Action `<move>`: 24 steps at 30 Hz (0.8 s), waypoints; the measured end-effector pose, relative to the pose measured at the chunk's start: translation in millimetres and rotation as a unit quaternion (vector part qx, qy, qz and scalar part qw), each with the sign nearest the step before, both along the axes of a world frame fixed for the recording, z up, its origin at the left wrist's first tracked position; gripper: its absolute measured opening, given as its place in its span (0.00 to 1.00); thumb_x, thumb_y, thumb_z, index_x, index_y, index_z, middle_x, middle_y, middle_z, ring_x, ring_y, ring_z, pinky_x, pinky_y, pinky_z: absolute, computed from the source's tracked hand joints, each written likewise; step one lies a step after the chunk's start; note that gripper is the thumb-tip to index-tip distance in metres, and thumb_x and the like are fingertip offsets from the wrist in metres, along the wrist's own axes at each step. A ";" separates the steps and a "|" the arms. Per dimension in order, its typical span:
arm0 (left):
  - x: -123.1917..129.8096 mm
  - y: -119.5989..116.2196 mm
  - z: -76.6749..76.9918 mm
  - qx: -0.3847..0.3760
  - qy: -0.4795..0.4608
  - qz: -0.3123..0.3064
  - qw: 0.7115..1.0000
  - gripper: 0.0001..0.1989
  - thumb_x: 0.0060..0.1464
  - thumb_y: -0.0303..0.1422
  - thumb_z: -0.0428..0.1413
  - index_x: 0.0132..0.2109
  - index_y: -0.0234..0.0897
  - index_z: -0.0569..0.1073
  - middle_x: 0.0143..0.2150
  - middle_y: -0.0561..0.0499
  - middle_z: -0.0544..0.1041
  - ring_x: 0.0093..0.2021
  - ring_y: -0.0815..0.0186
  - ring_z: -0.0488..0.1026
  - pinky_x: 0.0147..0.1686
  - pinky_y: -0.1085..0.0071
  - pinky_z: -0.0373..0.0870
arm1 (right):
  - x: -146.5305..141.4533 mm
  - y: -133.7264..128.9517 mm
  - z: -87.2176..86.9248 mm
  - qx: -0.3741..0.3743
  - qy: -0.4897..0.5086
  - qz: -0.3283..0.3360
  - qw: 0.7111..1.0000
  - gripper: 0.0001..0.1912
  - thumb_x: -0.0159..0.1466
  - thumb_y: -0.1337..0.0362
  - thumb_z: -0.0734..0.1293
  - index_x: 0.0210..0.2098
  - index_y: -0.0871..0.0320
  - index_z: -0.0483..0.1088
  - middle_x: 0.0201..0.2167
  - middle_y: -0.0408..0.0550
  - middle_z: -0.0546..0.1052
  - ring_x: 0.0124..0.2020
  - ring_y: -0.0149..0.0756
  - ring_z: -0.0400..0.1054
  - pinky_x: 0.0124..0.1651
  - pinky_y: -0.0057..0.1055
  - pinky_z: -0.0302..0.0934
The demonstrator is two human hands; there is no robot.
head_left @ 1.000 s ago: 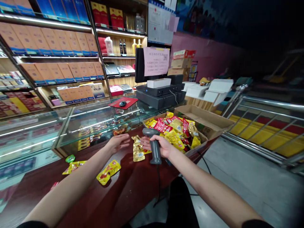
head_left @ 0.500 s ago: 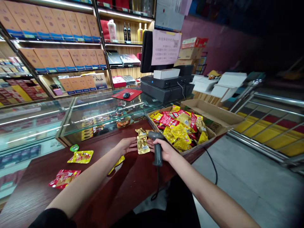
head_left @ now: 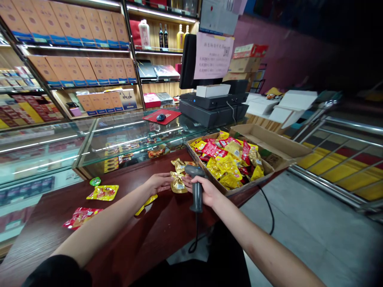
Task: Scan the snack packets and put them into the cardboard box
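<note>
A gold foil packet (head_left: 178, 184) is between my two hands, just above the dark red table (head_left: 119, 247). The fingers of my left hand (head_left: 160, 183) close on its left edge. My right hand (head_left: 205, 189) is wrapped round a grey handheld scanner (head_left: 196, 195), and its fingertips touch the packet's right side. Another gold packet (head_left: 178, 165) lies just behind. Left of my hands are a yellow packet (head_left: 104, 193), a red packet (head_left: 81, 217) and a small green item (head_left: 95, 181). One more yellow packet (head_left: 146, 205) is partly under my left forearm.
An open cardboard box (head_left: 269, 171) of red and yellow packets stands at the right. Behind are a glass display counter (head_left: 131, 137), a mouse on a red mat (head_left: 172, 117) and a monitor (head_left: 188, 61). The scanner's cable hangs by the table edge; a metal railing (head_left: 356, 125) is far right.
The gold packet between my hands has turned from upright to a more sideways pose and now sits apart from the one behind. The view has shifted slightly.
</note>
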State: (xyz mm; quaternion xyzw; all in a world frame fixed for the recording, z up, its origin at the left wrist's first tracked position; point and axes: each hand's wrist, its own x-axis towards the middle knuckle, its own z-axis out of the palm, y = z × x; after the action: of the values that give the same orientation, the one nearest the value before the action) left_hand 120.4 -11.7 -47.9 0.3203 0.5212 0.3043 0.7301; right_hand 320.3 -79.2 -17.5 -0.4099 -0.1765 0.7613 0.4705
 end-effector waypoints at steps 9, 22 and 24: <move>-5.4 -4.6 18.1 -0.001 -0.065 -0.059 0.996 0.25 0.38 0.27 0.68 0.46 0.36 0.72 0.43 0.41 0.78 0.39 0.58 0.78 0.41 0.59 0.75 | -8.9 -11.8 18.4 0.126 -0.074 -0.009 0.989 0.13 0.48 0.73 0.67 0.34 0.59 0.74 0.39 0.49 0.79 0.49 0.38 0.70 0.52 0.30 0.62; -12.0 20.5 32.1 0.056 -0.025 0.007 0.998 0.18 0.38 0.23 0.66 0.40 0.36 0.75 0.35 0.47 0.80 0.29 0.65 0.77 0.33 0.64 0.77 | -39.9 -58.6 10.9 0.092 -0.183 0.037 0.978 0.10 0.49 0.62 0.69 0.29 0.61 0.70 0.29 0.48 0.77 0.23 0.34 0.72 0.22 0.28 0.63; -11.4 22.4 37.6 0.062 -0.024 0.011 0.998 0.17 0.39 0.23 0.66 0.40 0.36 0.75 0.35 0.47 0.80 0.29 0.65 0.77 0.33 0.65 0.77 | -45.4 -62.8 12.0 0.092 -0.220 0.059 0.969 0.12 0.51 0.57 0.68 0.26 0.61 0.68 0.20 0.45 0.74 0.17 0.30 0.67 0.17 0.25 0.59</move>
State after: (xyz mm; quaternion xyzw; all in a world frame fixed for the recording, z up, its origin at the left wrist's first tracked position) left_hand 109.0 10.7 -10.4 0.3518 0.4868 0.3513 0.7182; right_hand 274.9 -141.9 -5.5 -0.5109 -0.3691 0.6592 0.4102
